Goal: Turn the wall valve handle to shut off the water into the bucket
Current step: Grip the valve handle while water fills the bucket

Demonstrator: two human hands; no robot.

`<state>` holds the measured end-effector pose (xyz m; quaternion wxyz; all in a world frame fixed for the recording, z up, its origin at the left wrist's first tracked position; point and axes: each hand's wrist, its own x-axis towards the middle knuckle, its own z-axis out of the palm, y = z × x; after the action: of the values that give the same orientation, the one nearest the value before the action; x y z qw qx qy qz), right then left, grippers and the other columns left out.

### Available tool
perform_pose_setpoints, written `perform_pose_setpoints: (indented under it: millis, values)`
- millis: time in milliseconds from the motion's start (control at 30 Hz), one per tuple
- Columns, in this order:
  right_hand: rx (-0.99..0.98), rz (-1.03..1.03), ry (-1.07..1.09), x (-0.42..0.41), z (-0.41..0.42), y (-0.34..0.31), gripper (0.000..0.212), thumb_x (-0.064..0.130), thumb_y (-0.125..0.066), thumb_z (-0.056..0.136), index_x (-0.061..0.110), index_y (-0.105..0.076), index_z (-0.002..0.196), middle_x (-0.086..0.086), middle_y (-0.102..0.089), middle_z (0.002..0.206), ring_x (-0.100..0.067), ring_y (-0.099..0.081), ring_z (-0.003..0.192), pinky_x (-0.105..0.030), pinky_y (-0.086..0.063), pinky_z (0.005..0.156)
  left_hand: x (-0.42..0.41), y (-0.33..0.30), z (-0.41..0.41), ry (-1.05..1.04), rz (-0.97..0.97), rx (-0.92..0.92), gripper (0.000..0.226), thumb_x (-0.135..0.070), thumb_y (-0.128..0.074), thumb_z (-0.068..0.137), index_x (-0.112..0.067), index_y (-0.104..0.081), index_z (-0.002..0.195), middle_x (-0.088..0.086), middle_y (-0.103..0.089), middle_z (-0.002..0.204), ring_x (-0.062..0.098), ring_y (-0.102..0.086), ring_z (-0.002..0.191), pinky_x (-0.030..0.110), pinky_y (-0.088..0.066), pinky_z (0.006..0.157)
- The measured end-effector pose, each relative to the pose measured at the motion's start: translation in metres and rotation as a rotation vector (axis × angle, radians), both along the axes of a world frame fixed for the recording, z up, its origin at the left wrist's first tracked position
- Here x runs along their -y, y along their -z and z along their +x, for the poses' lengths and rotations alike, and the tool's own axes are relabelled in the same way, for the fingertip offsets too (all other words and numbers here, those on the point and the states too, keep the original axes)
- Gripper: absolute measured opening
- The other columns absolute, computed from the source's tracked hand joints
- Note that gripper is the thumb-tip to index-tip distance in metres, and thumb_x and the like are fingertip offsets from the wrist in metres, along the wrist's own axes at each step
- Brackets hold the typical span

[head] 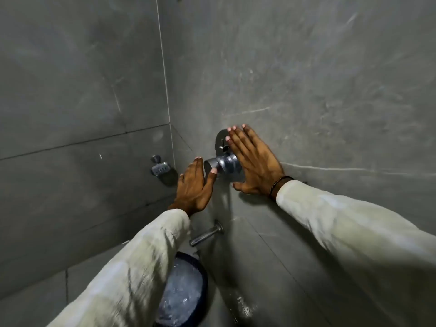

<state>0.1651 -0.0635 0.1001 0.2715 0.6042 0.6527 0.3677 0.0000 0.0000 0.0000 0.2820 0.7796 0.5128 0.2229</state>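
- Grey stone-look wall tiles (306, 67) meet in a corner, with pale grout lines.
- A chrome soap dish (160, 169) hangs on the left wall; a spout (205, 236) juts out above a dark-rimmed bucket (186, 291) of water.
- The chrome valve handle (223, 164) sticks out from the right wall between 2 hands.
- The left hand (194, 187) is spread open, thumb tip touching the handle's end.
- The right hand (254, 161) lies flat on the wall, fingers extended, just beside the handle.
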Motion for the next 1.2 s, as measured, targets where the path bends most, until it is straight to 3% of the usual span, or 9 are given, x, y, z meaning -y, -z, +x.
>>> perform_pose_setpoints:
  millis: [200, 367, 433, 533, 600, 733, 933, 1067, 1200]
  values:
    - [0.123, 0.016, 0.053, -0.009, -0.005, 0.015, 0.123, 0.089, -0.013, 0.089, -0.004, 0.01, 0.166, -0.034, 0.015, 0.172, -0.046, 0.012, 0.163, -0.054, 0.011, 0.131, -0.009, 0.02, 0.002, 0.015, 0.022, 0.143, 0.052, -0.053, -0.018, 0.104, -0.028, -0.037, 0.146, 0.013, -0.058, 0.137, 0.034, -0.053, 0.125, 0.058, -0.04, 0.108]
    - [0.154, 0.066, 0.046, -0.012, -0.003, 0.019, 0.105, 0.073, -0.017, 0.1, -0.005, 0.01, 0.166, -0.034, 0.014, 0.172, -0.046, 0.009, 0.163, -0.052, 0.002, 0.134, -0.009, 0.027, 0.005, 0.036, -0.18, 0.329, 0.054, -0.057, -0.023, 0.103, -0.031, -0.039, 0.147, 0.009, -0.058, 0.14, 0.031, -0.057, 0.122, 0.039, -0.041, 0.097]
    - [0.172, 0.073, 0.049, -0.012, -0.004, 0.018, 0.105, 0.072, -0.017, 0.101, -0.006, 0.01, 0.166, -0.034, 0.014, 0.172, -0.046, 0.009, 0.163, -0.052, 0.002, 0.134, -0.01, 0.03, 0.005, -0.001, -0.222, 0.367, 0.053, -0.055, -0.028, 0.104, -0.021, -0.051, 0.137, 0.011, -0.062, 0.132, 0.027, -0.058, 0.115, 0.03, -0.039, 0.085]
    - [0.176, 0.067, 0.032, -0.011, -0.004, 0.017, 0.106, 0.072, -0.018, 0.101, -0.006, 0.009, 0.165, -0.035, 0.013, 0.172, -0.047, 0.009, 0.163, -0.052, 0.001, 0.134, -0.011, 0.028, 0.004, -0.012, -0.264, 0.357, 0.049, -0.059, -0.029, 0.102, -0.021, -0.058, 0.112, 0.004, -0.064, 0.107, 0.024, -0.058, 0.098, 0.032, -0.041, 0.075]
    - [0.17, 0.072, 0.027, -0.011, -0.004, 0.016, 0.104, 0.071, -0.018, 0.101, -0.006, 0.009, 0.165, -0.035, 0.012, 0.172, -0.047, 0.008, 0.163, -0.053, 0.002, 0.134, -0.012, 0.025, 0.002, -0.011, -0.234, 0.301, 0.053, -0.064, -0.024, 0.1, -0.022, -0.057, 0.104, 0.004, -0.064, 0.101, 0.028, -0.058, 0.098, 0.038, -0.044, 0.081]
    - [0.164, 0.069, 0.022, -0.01, -0.004, 0.015, 0.105, 0.07, -0.021, 0.102, -0.007, 0.009, 0.165, -0.035, 0.011, 0.172, -0.047, 0.007, 0.163, -0.053, 0.001, 0.134, -0.011, 0.021, -0.002, -0.008, -0.132, 0.094, 0.068, -0.074, -0.008, 0.092, -0.029, -0.053, 0.115, 0.008, -0.066, 0.12, 0.035, -0.053, 0.113, 0.059, -0.037, 0.105]
    - [0.162, 0.072, 0.019, -0.01, -0.004, 0.015, 0.106, 0.072, -0.021, 0.1, -0.007, 0.008, 0.166, -0.035, 0.011, 0.172, -0.047, 0.007, 0.163, -0.053, -0.001, 0.134, -0.014, 0.02, -0.005, -0.023, -0.052, -0.002, 0.058, -0.075, -0.006, 0.093, -0.035, -0.048, 0.096, -0.001, -0.058, 0.107, 0.026, -0.042, 0.106, 0.06, -0.028, 0.106]
    - [0.171, 0.081, 0.009, -0.009, -0.004, 0.014, 0.107, 0.073, -0.021, 0.1, -0.007, 0.007, 0.166, -0.036, 0.01, 0.172, -0.047, 0.006, 0.163, -0.053, 0.001, 0.134, -0.013, 0.017, -0.005, -0.045, -0.012, -0.021, 0.054, -0.073, -0.01, 0.095, -0.035, -0.049, 0.094, 0.006, -0.064, 0.127, 0.032, -0.046, 0.116, 0.062, -0.028, 0.108]
    - [0.181, 0.083, 0.006, -0.009, -0.004, 0.015, 0.105, 0.071, -0.02, 0.101, -0.007, 0.008, 0.166, -0.036, 0.01, 0.172, -0.047, 0.006, 0.163, -0.053, 0.001, 0.134, -0.011, 0.015, -0.005, -0.053, -0.023, -0.03, 0.056, -0.072, -0.01, 0.096, -0.034, -0.051, 0.097, 0.008, -0.063, 0.13, 0.033, -0.046, 0.118, 0.062, -0.027, 0.108]
